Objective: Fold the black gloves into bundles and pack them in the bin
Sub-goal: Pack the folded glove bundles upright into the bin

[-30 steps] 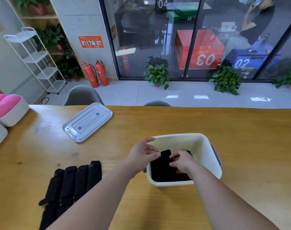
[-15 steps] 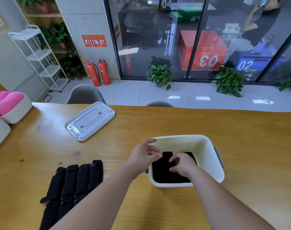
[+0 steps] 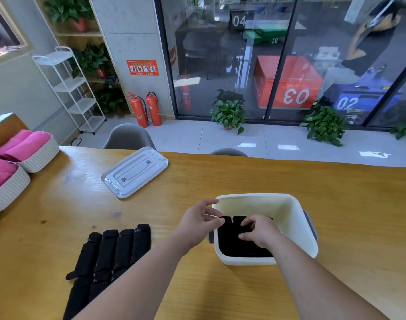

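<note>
head view: left hand (image 3: pixel 197 224) and right hand (image 3: pixel 258 232) pinch black gloves (image 3: pixel 234 247) in bin (image 3: pixel 289 213).

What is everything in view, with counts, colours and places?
bin: 1, white, on table, centre right
folded gloves: black, count unclear, inside bin
loose gloves: black, count unclear, table near left
lid: 1, pale grey, table left of bin
baskets: 2, white, pink contents, table's left edge
table: 1, wooden
chairs: 2, grey, behind table
fire extinguishers: 2, red, by pillar
left hand: 1, fingers at folded gloves' left edge
right hand: 1, inside bin, grips folded gloves
</note>
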The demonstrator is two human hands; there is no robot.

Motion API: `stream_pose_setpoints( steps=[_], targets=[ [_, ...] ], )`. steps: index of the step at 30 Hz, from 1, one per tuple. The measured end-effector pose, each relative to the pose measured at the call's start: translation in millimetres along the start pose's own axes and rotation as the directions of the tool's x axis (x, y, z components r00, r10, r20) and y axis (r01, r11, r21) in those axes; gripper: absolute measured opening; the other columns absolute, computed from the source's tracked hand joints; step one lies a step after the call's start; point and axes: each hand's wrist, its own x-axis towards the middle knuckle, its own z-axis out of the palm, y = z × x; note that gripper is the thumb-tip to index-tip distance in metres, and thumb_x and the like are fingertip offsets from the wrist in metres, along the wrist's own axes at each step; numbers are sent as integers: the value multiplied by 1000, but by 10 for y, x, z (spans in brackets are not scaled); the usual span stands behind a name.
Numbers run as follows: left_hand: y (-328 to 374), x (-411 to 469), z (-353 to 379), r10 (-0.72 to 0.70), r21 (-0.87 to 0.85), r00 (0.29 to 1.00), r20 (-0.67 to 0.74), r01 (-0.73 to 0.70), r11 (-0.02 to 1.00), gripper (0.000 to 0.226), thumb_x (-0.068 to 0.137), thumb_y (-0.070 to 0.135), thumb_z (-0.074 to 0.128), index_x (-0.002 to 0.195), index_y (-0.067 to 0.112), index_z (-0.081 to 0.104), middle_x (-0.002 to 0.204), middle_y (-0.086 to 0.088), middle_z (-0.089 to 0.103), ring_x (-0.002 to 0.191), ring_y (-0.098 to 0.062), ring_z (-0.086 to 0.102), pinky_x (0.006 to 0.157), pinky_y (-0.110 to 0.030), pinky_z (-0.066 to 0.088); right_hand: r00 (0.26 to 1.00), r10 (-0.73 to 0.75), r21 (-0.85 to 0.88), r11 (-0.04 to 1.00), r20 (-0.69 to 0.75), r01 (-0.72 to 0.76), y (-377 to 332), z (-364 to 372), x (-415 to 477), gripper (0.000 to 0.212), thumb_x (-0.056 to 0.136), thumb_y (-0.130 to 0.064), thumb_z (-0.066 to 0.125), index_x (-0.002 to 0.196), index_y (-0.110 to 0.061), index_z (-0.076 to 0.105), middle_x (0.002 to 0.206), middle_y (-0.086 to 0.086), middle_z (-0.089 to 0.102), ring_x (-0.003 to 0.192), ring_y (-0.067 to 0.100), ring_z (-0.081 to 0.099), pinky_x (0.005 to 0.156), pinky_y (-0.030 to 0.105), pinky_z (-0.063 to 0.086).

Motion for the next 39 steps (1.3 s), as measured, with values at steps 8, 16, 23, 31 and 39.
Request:
stream_pose_setpoints(
  steps=[8,16,23,31,39],
  targets=[
    [-186,-166,-356,-19,-1,991,-136,19,1000,49,89,33,85,134,38,65,111,9,77,101,-13,76,101,-44,60,981,-176,354,915,-82,194,-757,-127,-260,29,78,-41,94,100,-40,76,107,-11,72,95,11,72,90,42,62],
    [-701,-509,-853,-128,50,954,-272,146,988,45,91,35,83,132,39,65,107,13,76,96,-6,74,95,-42,62,938,-339,325,897,76,299,-1609,410,-435,29,83,-33,92,105,-41,74,103,-11,74,86,16,77,84,44,65],
    [-1084,-669,-1233,-222,152,890,-399,303,941,47,93,35,80,137,34,63,112,13,71,101,-1,67,75,-21,55,907,-324,155,944,268,291,-1847,1066,-345,36,84,-35,88,115,-40,70,111,-9,69,98,15,71,92,46,62],
    [-1405,-641,-1559,-300,241,823,-482,454,858,59,96,31,78,150,30,54,144,3,62,128,-15,62,107,-34,52,839,-261,-147,918,477,369,-2020,1574,-184,59,99,-34,74,153,-37,50,153,-3,54,134,20,57,108,33,47],
    [-1541,-478,-1627,-343,303,822,-455,505,808,57,98,29,72,151,25,51,140,1,64,124,-17,62,100,-27,50,780,-237,-241,864,579,442,-2080,1922,-52,69,105,-32,63,166,-31,32,165,4,38,146,24,46,116,33,40]
  ],
)
